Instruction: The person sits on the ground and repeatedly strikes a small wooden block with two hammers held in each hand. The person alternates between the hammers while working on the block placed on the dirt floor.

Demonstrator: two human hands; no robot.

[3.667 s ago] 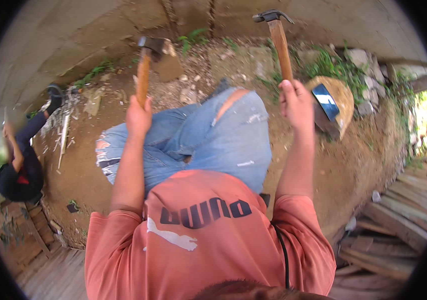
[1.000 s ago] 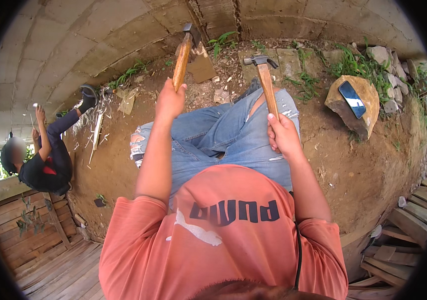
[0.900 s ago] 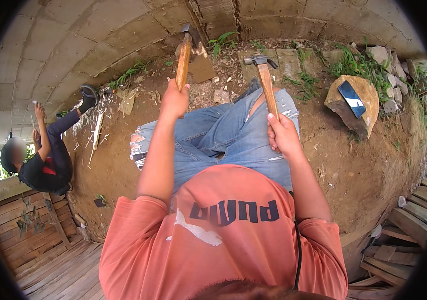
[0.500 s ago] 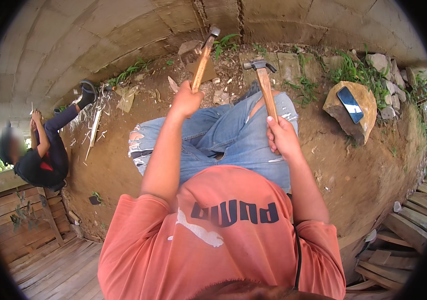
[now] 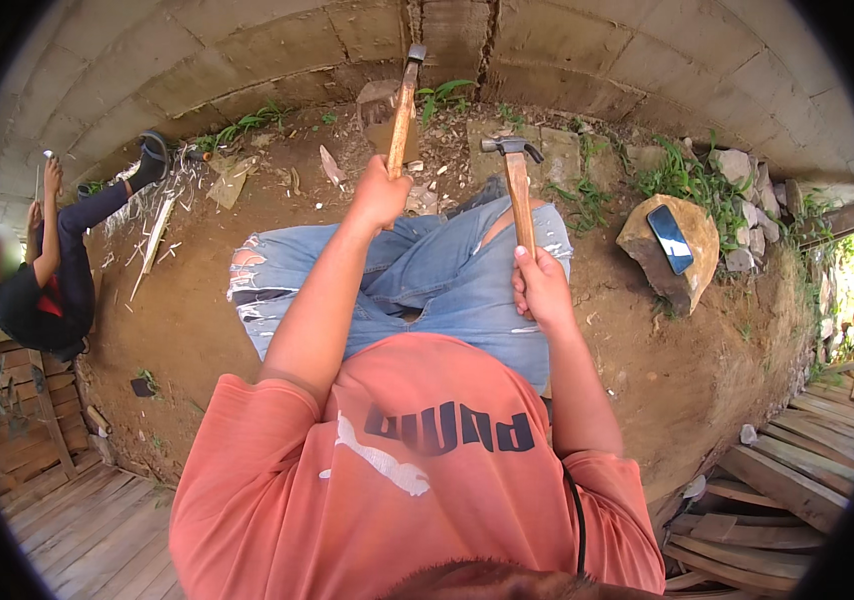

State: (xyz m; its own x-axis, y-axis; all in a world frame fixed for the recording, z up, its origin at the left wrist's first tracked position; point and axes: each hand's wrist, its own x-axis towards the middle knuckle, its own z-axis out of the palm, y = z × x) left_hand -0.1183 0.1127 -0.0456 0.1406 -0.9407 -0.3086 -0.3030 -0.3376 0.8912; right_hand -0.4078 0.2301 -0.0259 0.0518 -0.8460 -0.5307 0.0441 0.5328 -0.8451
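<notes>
I sit on the dirt ground with my legs crossed in torn blue jeans. My left hand (image 5: 380,193) is closed around the lower wooden handle of one hammer (image 5: 403,118), whose metal head points up toward the block wall. Over my right knee, my right hand (image 5: 543,285) grips the handle of a second hammer, a claw hammer (image 5: 518,190), held head up with its claw toward the right. The two hammers are apart, and neither head appears to touch anything.
To the right, a dark phone (image 5: 670,240) lies on a large tan rock (image 5: 699,262). Broken stones (image 5: 747,205) and weeds line the block wall (image 5: 587,50). A person (image 5: 32,270) sits at the far left holding a thin stick. Wooden boards (image 5: 797,470) are stacked at the lower right.
The whole view has shifted, so most things sit further left. The left hammer now stands more upright. Both hands keep their grip, and the person at left has raised a hand slightly.
</notes>
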